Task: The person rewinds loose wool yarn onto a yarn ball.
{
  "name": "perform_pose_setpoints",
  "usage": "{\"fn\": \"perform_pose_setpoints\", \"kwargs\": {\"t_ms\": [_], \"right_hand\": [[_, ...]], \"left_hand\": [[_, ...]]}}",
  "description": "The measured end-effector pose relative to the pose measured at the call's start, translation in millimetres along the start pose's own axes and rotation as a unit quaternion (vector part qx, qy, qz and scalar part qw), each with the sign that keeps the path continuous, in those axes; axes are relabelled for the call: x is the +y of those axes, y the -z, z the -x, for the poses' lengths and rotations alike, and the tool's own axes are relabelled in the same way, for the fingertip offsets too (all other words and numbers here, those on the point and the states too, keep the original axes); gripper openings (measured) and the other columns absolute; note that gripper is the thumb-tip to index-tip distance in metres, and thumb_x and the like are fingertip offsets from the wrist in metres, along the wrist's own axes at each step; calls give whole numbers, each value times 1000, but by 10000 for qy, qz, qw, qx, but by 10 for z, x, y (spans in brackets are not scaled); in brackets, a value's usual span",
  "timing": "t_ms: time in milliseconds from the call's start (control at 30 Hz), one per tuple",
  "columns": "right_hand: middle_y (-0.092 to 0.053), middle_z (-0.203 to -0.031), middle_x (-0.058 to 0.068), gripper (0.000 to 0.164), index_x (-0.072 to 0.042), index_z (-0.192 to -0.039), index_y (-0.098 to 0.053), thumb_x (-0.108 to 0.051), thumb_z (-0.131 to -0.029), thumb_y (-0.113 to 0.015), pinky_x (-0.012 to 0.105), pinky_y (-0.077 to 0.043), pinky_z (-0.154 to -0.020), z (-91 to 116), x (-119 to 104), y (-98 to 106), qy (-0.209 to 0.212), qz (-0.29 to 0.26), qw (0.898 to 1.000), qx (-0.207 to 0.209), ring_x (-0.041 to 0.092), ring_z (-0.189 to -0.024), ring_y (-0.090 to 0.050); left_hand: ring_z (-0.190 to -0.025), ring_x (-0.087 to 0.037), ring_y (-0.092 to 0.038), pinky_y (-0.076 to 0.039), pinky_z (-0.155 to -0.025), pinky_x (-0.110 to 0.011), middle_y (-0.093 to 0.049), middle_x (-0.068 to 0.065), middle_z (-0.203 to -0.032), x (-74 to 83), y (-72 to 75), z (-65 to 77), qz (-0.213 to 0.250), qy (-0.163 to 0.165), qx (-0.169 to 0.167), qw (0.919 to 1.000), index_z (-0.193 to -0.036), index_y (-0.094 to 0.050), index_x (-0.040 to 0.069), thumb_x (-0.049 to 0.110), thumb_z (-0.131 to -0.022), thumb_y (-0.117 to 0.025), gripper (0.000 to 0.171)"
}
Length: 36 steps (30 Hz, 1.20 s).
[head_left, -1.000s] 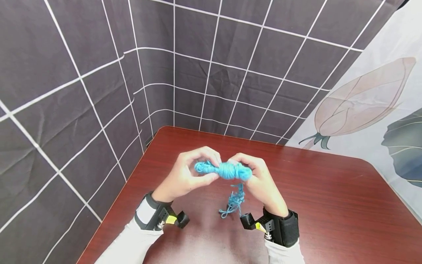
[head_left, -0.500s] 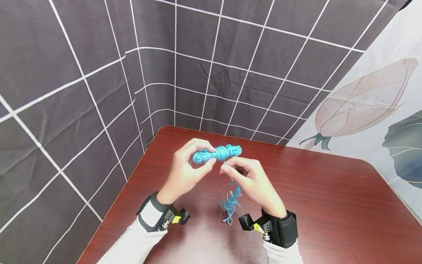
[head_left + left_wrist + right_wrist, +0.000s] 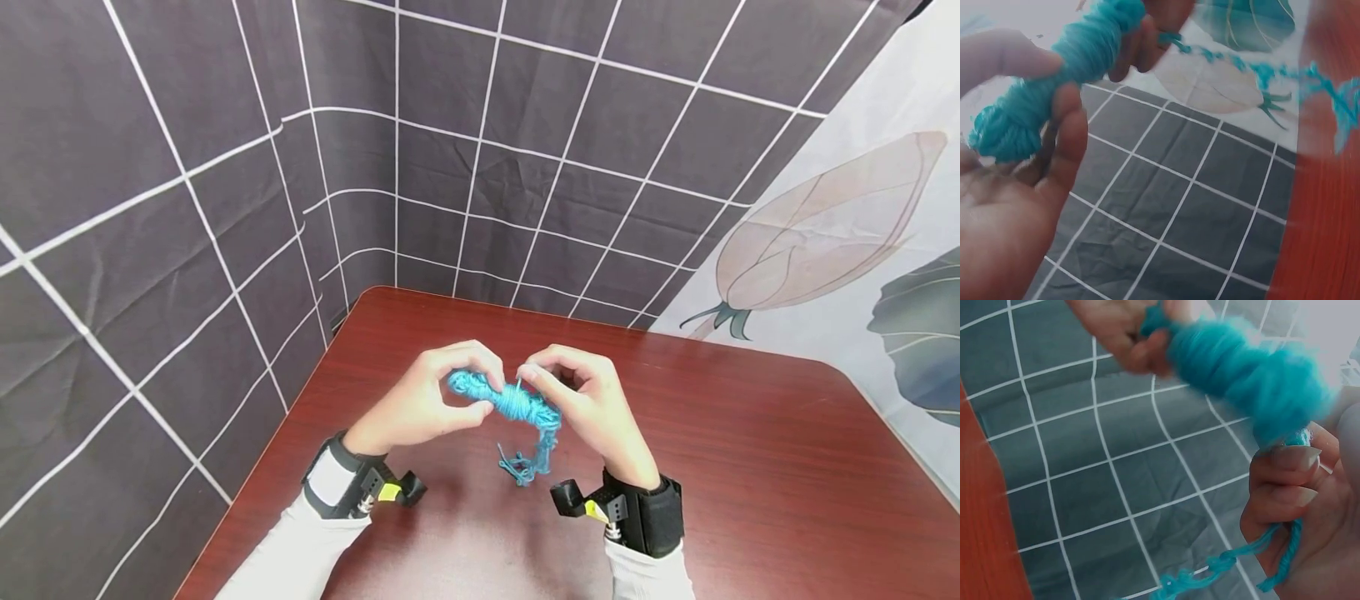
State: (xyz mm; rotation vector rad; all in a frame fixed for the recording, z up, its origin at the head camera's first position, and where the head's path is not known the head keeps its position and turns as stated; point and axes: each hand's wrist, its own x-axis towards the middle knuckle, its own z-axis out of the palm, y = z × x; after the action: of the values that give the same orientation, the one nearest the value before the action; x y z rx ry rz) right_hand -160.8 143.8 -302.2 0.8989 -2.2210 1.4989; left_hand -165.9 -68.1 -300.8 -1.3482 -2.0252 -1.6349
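A bundle of bright blue yarn [image 3: 517, 402], wound tightly round its middle with looped ends, is held above the table. My left hand [image 3: 431, 396] pinches it near its left end between thumb and fingers; the left wrist view shows the looped end of the yarn bundle [image 3: 1007, 134] poking past that grip. Close to the winding, my right hand [image 3: 588, 396] pinches a strand of the yarn between thumb and forefinger. In the right wrist view a strand [image 3: 1291, 550] passes out below the curled right fingers [image 3: 1285, 497]. A kinked, tangled tail [image 3: 528, 467] hangs under the bundle.
The reddish-brown wooden table [image 3: 750, 450] spreads beneath both hands. Dark grey cloth with white grid lines [image 3: 450, 167] stands behind and to the left. A white cloth with a leaf and bud print [image 3: 810, 233] hangs at the right.
The right hand went from holding the bundle's right end to drawing a strand below it, then up over the winding. The bundle rose, then dropped and tilted, its right end now lower.
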Motion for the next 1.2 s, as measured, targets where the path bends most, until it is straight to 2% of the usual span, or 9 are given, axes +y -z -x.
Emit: {"fn": "perform_pose_setpoints", "kwargs": {"t_ms": [133, 267, 433, 567, 667, 800, 967, 1067, 1200], "right_hand": [[-64, -74, 8, 9, -6, -89, -68, -3, -86, -60, 22, -47, -55, 14, 157, -19, -143, -44, 9998, -125, 16, -62, -55], [-56, -64, 13, 11, -1, -88, -67, 1, -88, -56, 24, -41, -47, 3, 184, -60, -284, 47, 9990, -336, 18, -57, -49], [-51, -63, 18, 15, 0, -95, -68, -5, -91, -54, 26, -35, -43, -40, 17, -107, -612, 283, 9957, -630, 27, -60, -49], [-53, -64, 17, 14, -1, -92, -69, -8, -90, -56, 27, -39, -50, -69, -72, -109, -704, 532, 9942, -620, 28, -61, -49], [-55, -64, 10, 12, -4, -85, -68, -11, -88, -59, 29, -42, -52, -84, -52, -100, -594, 766, 9940, -506, 20, -58, -48], [-56, -65, 1, 13, -12, -79, -68, -21, -87, -63, 27, -39, -52, -97, 101, -84, -452, 1092, 9922, -404, 13, -56, -43], [-58, -63, -2, 13, -20, -79, -68, -31, -84, -65, 26, -37, -48, -118, 248, -59, -391, 1236, 9912, -278, 11, -53, -43], [-59, -63, -5, 13, -22, -78, -68, -34, -82, -66, 24, -39, -46, -123, 283, -43, -356, 1228, 9915, -229, 9, -52, -46], [-62, -64, 0, 12, -16, -80, -69, -28, -82, -67, 23, -41, -46, -121, 317, -23, -435, 530, 9968, -423, 12, -51, -49]], "left_hand": [[-87, -21, -54, -54, -68, -29, -60, -14, -91, -31, 18, 4, 643, 38, 204, 9977, -87, -60, -2, -13, -72, -65, 20], [-88, -23, -55, -52, -71, -22, -59, -19, -94, -68, 12, -35, 925, 449, 966, 9900, -93, -59, -8, -14, -74, -65, 21], [-85, -21, -57, -53, -72, -21, -61, -20, -99, -115, -14, -94, 535, 865, 1802, 9783, -99, -60, -9, -7, -77, -66, 22], [-83, -19, -58, -53, -71, -30, -63, -18, -97, -161, -30, -119, -297, 847, 1996, 9758, -97, -62, -6, -5, -76, -68, 22], [-84, -18, -56, -52, -71, -37, -64, -15, -95, -197, -30, -123, -868, 874, 1850, 9750, -94, -64, -3, -4, -74, -69, 21], [-83, -18, -56, -50, -74, -40, -64, -12, -91, -233, -25, -103, -1055, 1029, 1291, 9806, -91, -66, 0, -3, -72, -71, 19], [-81, -18, -57, -52, -72, -37, -65, -12, -89, -281, -9, -53, -700, 968, 474, 9917, -88, -65, 0, -3, -72, -70, 17], [-81, -17, -57, -52, -71, -37, -65, -10, -90, -333, -2, -19, -438, 893, 88, 9950, -88, -65, 3, -2, -73, -69, 16], [-85, -13, -57, -53, -73, -34, -65, -2, -92, -445, 0, 23, -88, 861, -334, 9957, -90, -64, 11, 5, -76, -69, 16]]}}
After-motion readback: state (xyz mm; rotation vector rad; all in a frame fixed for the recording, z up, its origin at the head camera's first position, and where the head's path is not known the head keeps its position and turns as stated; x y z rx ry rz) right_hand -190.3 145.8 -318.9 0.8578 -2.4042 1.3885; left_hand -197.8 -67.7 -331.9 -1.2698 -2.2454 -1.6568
